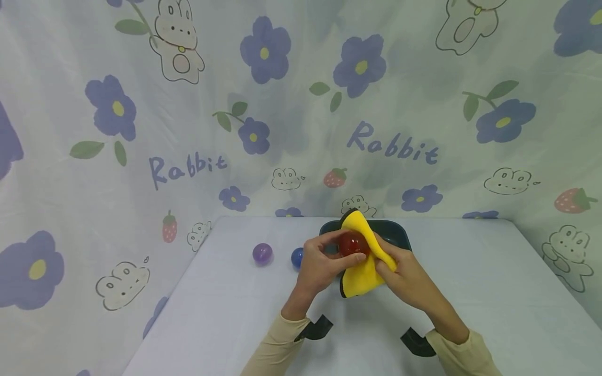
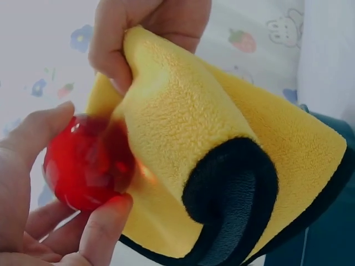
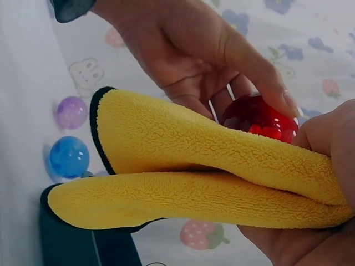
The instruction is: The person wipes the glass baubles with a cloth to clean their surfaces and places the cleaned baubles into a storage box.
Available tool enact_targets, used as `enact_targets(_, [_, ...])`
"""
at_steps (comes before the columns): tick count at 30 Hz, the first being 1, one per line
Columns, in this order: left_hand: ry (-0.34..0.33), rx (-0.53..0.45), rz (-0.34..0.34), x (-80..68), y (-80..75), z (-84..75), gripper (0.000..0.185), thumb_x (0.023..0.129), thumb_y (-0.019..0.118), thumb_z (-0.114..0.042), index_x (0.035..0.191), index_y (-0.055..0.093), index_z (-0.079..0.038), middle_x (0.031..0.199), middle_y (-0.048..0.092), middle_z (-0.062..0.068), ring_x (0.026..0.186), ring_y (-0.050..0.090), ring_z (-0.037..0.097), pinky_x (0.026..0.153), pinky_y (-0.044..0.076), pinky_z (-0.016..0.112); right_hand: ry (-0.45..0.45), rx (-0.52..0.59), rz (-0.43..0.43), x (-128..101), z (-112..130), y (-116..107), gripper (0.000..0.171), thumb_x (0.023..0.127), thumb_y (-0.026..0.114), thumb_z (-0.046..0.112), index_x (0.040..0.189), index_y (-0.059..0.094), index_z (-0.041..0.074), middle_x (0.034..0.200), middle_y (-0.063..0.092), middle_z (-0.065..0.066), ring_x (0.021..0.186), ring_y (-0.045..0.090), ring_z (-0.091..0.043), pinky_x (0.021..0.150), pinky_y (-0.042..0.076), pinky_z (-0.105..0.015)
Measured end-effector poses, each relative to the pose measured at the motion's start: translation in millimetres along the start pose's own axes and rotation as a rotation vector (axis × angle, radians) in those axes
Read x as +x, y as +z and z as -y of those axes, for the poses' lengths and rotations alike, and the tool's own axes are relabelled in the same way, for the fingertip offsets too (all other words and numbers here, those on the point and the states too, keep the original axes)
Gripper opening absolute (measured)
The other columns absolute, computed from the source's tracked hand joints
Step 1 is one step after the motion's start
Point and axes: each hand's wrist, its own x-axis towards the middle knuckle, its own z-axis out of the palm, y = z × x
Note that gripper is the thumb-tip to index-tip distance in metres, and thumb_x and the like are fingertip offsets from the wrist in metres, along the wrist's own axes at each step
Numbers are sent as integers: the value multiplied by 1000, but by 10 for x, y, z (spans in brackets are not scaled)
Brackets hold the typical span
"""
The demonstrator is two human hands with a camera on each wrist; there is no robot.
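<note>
Smooth table (image 1: 235, 313); glossy red ball (image 1: 354, 244), fleecy yellow cloth (image 1: 364, 277).

Your red ball (image 1: 354, 244) is glossy and see-through, held up off the surface between the fingertips and thumb of your left hand (image 1: 320, 269). The yellow cloth (image 1: 364, 261), fleecy with a black edge, is folded and pressed against the ball's right side, pinched in your right hand (image 1: 406, 279).

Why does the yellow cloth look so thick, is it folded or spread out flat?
Folded. The yellow cloth shows two layers doubled over, pinched by the right hand against the red ball held in the left hand.
</note>
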Motion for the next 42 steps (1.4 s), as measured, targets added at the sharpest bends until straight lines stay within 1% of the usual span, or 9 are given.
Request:
enact_targets(2, [2, -12, -23, 8, 1, 11, 48, 83, 88, -33, 126, 74, -16, 118, 76, 8, 103, 71, 16, 80, 65, 31, 5, 2, 1, -1, 12, 5, 55, 101, 56, 3, 154, 42, -5, 126, 69, -22, 73, 61, -10, 69, 60, -21])
enact_targets(5, [-2, -24, -58, 18, -2, 29, 44, 85, 87, -28, 125, 74, -15, 116, 75, 9, 103, 70, 17, 81, 65, 30, 17, -2, 5, -6, 42, 13, 55, 101, 57, 4, 153, 43, -5, 122, 70, -21, 72, 61, -10, 67, 59, -22])
enact_targets(14, [-66, -34, -66, 39, -38, 52, 46, 87, 85, -30, 129, 70, -18, 121, 73, 5, 109, 67, 20, 87, 64, 29, -5, -60, -2, -24, 129, 13, 56, 99, 58, 3, 154, 45, 0, 80, 57, -3, 55, 47, -6, 52, 51, -22])
enact_targets(17, [-83, -26, -48, 43, -59, 53, 51, 86, 85, -35, 131, 69, -18, 125, 72, 5, 114, 67, 21, 93, 62, 31, -9, -101, -11, -29, 154, 5, 57, 98, 59, 1, 154, 45, 0, 79, 58, -3, 52, 45, -5, 51, 50, -20])
enact_targets(20, [-98, -13, -29, 48, -86, 56, 54, 85, 86, -41, 130, 70, -17, 129, 71, 4, 118, 67, 22, 96, 61, 32, -32, -130, -26, -45, 180, -3, 57, 96, 60, -1, 152, 47, -2, 90, 68, -7, 50, 42, -3, 50, 49, -19])
enact_targets(26, [-118, 39, 28, 63, -111, 93, 57, 84, 85, -44, 132, 71, -17, 129, 72, 4, 116, 70, 22, 94, 62, 31, -86, -166, -78, -90, 229, -17, 57, 92, 60, -7, 149, 51, -3, 101, 74, -15, 52, 42, 0, 51, 49, -18])
enact_targets(31, [-93, 40, 83, 61, -100, 92, 43, 83, 87, -36, 120, 76, -17, 107, 76, 6, 95, 70, 16, 89, 63, 29, -172, -206, -111, -97, 225, -12, 60, 88, 61, -14, 147, 54, -2, 120, 73, -22, 58, 43, 1, 54, 49, -18])
enact_targets(37, [-72, 71, 105, 50, -104, 86, 29, 83, 88, -31, 106, 78, -15, 91, 74, 7, 84, 65, 15, 81, 62, 26, -234, -290, -116, -76, 206, 14, 63, 86, 63, -17, 146, 56, 0, 138, 66, -23, 83, 61, -11, 72, 60, -20])
enact_targets(42, [-66, 115, 127, 43, -100, 82, 29, 82, 89, -29, 105, 79, -14, 92, 77, 4, 83, 67, 13, 79, 63, 27, -241, -322, -90, -68, 181, 16, 64, 88, 62, -16, 148, 54, 2, 147, 59, -23, 103, 70, -23, 89, 63, -40])
